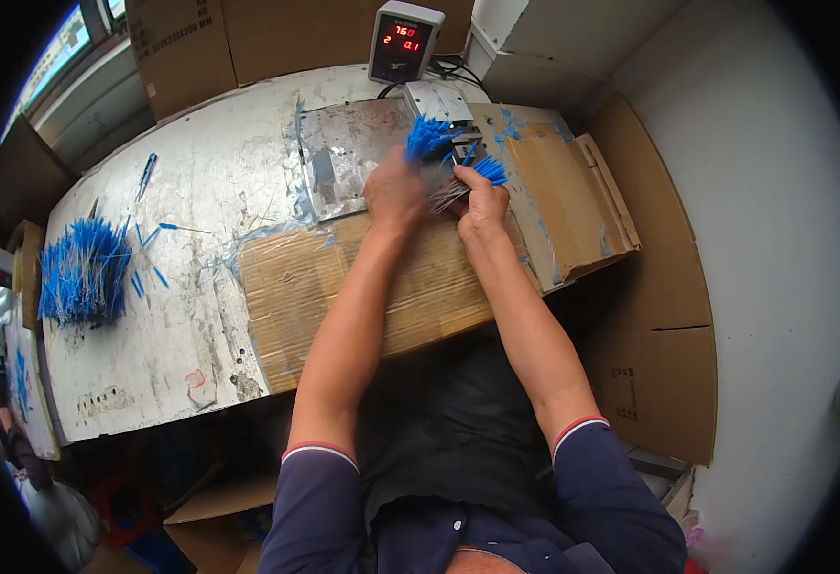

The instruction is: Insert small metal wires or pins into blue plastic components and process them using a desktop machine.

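My left hand (396, 196), a little blurred, is closed round a bundle of thin pieces with blue ends (428, 139), which fan out above its fingers. Close beside it on the right, my right hand (484, 201) grips a smaller bundle with blue ends (489, 171); pale, wire-like stems stick out toward the left hand. Both hands are over the front right of a metal plate (358, 134), right by a small machine (437, 101) with a metal fixture. The left fingertips are smeared and partly hidden.
A large pile of the same blue pieces (85, 273) stands at the table's left, with loose ones and a pen (147, 175) nearby. A display box with red digits (403, 43) stands behind. Taped cardboard (573, 191) lies at the right. Another person's arm (20, 450) shows far left.
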Tool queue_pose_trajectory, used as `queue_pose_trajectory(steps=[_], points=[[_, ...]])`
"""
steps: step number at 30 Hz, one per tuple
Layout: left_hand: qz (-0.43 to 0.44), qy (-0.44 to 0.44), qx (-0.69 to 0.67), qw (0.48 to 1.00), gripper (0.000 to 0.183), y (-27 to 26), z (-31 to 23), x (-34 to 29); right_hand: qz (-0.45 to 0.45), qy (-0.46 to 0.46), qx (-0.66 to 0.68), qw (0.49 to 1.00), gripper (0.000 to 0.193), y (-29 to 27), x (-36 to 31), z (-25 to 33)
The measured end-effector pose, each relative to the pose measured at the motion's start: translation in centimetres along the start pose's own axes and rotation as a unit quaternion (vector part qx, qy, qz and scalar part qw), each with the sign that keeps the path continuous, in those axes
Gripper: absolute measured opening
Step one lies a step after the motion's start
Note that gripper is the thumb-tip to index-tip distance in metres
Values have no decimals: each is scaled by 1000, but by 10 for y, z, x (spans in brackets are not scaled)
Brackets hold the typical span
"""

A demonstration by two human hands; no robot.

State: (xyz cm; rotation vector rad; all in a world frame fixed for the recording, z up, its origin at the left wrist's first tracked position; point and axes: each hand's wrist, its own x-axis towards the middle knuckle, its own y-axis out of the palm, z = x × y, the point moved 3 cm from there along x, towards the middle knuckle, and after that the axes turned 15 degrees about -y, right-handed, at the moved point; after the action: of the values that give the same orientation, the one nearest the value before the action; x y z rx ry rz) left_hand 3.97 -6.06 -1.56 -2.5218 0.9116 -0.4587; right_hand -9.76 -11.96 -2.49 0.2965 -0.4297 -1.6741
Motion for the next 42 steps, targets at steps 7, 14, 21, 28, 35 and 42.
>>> queue_pose_trajectory(steps=[7,14,21,28,35,42], points=[[88,14,-9,996,18,-8,5,7,38,15,22,999,10,27,-37,16],[106,45,0,993,20,-6,2,2,42,73,28,996,6,8,-37,20],[-10,90,64,994,11,-7,6,1,101,97,-80,987,10,-7,-16,31],[-56,16,-19,998,9,-14,7,4,106,57,-172,978,10,3,4,28],[-110,50,-22,992,12,-14,7,6,100,67,-228,966,9,14,13,27],[-83,48,-3,995,14,-11,7,6,69,112,-77,988,12,4,12,19]])
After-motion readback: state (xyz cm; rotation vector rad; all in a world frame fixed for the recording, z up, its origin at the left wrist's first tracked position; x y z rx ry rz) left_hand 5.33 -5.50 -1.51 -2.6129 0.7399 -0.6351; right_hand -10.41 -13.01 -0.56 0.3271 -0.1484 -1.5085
